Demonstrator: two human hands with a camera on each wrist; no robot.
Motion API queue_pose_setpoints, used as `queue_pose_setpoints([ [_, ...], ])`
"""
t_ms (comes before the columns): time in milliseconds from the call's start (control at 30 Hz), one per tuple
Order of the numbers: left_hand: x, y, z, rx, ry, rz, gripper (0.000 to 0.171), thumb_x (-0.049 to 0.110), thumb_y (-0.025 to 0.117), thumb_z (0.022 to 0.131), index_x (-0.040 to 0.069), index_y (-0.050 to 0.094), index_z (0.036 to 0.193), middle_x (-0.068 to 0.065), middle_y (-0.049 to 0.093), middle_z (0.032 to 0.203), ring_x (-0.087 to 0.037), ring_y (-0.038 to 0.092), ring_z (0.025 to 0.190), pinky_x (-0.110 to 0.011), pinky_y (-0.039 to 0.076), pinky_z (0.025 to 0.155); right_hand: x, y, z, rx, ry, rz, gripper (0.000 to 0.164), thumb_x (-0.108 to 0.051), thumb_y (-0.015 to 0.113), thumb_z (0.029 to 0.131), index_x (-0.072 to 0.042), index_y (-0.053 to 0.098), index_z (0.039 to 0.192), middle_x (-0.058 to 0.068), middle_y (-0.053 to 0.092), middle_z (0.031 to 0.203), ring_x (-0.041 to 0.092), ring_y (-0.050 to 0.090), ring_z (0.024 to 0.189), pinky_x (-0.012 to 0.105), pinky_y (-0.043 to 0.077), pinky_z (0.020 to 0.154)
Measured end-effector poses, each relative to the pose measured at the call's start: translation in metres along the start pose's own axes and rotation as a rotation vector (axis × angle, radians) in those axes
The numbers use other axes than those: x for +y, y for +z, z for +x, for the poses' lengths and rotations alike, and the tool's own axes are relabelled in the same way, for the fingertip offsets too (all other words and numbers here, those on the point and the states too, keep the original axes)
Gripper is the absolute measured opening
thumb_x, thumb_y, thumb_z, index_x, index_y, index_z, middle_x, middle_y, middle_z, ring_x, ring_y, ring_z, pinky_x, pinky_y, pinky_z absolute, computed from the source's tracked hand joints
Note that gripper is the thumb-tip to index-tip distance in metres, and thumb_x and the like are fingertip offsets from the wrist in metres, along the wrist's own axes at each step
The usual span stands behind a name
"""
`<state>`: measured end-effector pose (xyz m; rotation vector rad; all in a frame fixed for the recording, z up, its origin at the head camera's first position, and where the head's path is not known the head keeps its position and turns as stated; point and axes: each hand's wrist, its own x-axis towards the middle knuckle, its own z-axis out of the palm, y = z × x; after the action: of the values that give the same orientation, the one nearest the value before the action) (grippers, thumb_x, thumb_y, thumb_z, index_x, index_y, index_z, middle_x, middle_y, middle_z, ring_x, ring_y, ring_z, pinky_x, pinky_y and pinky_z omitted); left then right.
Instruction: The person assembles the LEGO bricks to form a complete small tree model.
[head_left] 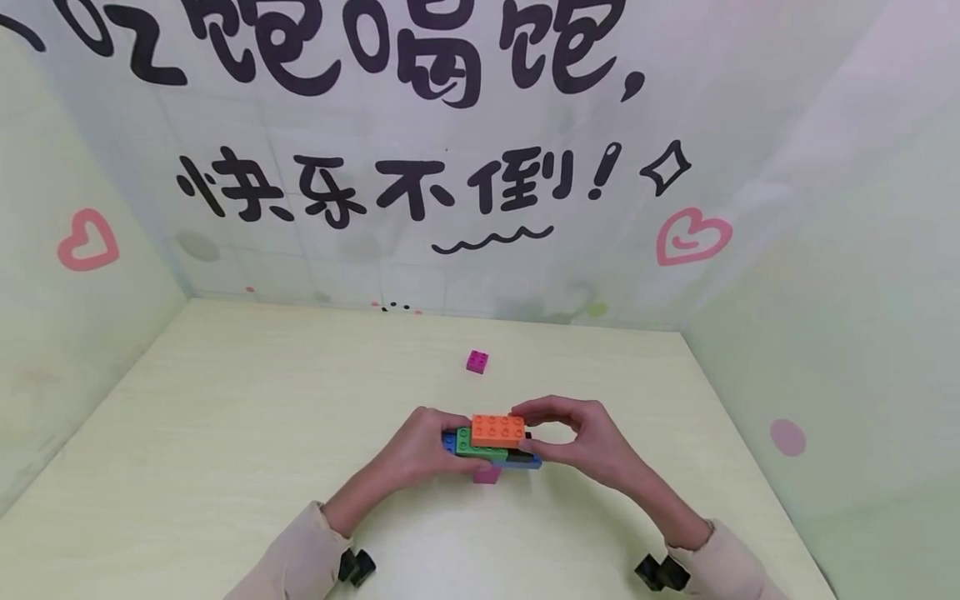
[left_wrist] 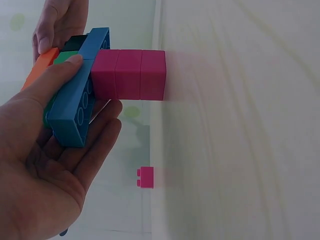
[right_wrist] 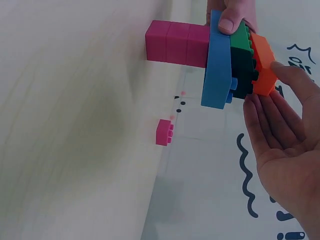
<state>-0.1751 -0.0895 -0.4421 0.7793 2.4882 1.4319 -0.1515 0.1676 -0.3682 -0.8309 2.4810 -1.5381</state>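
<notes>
A column of magenta bricks (left_wrist: 129, 75) stands on the table, bearing a layer of long blue bricks (left_wrist: 75, 102). On the blue layer sit a green brick (right_wrist: 240, 38) and a black brick (right_wrist: 243, 72). My left hand (head_left: 420, 446) holds the blue and green layers from the left, its thumb along the near side. With thumb and fingers, my right hand (head_left: 585, 433) pinches the right end of an orange brick (head_left: 497, 430) on top. Studs show between the orange brick and the black one in the right wrist view.
Behind the stack, a loose magenta brick (head_left: 477, 362) lies on the pale table (head_left: 262, 400). Printed walls enclose the table at the back, left and right; the back wall (head_left: 420, 275) bears large black lettering.
</notes>
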Motion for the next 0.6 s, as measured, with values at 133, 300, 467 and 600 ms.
queue_pose_setpoints([
  [133, 0.0019, -0.0014, 0.0010, 0.002, 0.001, 0.004, 0.041, 0.040, 0.087, 0.072, 0.015, 0.075, 0.103, 0.014, 0.071, 0.090, -0.008, 0.062, 0.075, -0.026, 0.053, 0.068, 0.0012, 0.0007, -0.0011, -0.009, -0.009, -0.007, 0.034, -0.007, 0.077, 0.085, -0.007, 0.069, 0.117, 0.002, 0.071, 0.111, 0.020, 0.066, 0.100, 0.032, 0.049, 0.093],
  [300, 0.0023, -0.0015, 0.0017, 0.004, -0.002, 0.004, 0.041, 0.040, 0.087, 0.073, 0.016, 0.075, 0.103, 0.014, 0.070, 0.091, -0.008, 0.062, 0.077, -0.026, 0.053, 0.070, -0.0003, 0.0010, -0.0019, -0.011, -0.025, -0.025, 0.034, -0.006, 0.077, 0.084, -0.008, 0.069, 0.117, 0.000, 0.071, 0.110, 0.018, 0.066, 0.100, 0.033, 0.049, 0.094],
  [467, 0.0024, -0.0005, 0.0003, -0.005, -0.008, 0.013, 0.043, 0.041, 0.086, 0.074, 0.016, 0.075, 0.108, 0.013, 0.070, 0.096, -0.008, 0.061, 0.081, -0.026, 0.053, 0.073, -0.0029, 0.0027, -0.0033, -0.010, -0.063, -0.049, 0.033, -0.003, 0.078, 0.083, -0.007, 0.070, 0.115, 0.002, 0.071, 0.108, 0.018, 0.066, 0.099, 0.040, 0.051, 0.092],
  [600, 0.0079, -0.0067, -0.0031, -0.031, -0.021, -0.026, 0.054, 0.047, 0.085, 0.072, 0.022, 0.071, 0.118, 0.015, 0.068, 0.106, -0.007, 0.062, 0.093, -0.029, 0.053, 0.081, -0.0048, 0.0041, -0.0032, -0.009, -0.077, -0.069, 0.032, -0.003, 0.078, 0.083, -0.008, 0.070, 0.114, 0.002, 0.072, 0.107, 0.018, 0.067, 0.098, 0.042, 0.051, 0.092],
])
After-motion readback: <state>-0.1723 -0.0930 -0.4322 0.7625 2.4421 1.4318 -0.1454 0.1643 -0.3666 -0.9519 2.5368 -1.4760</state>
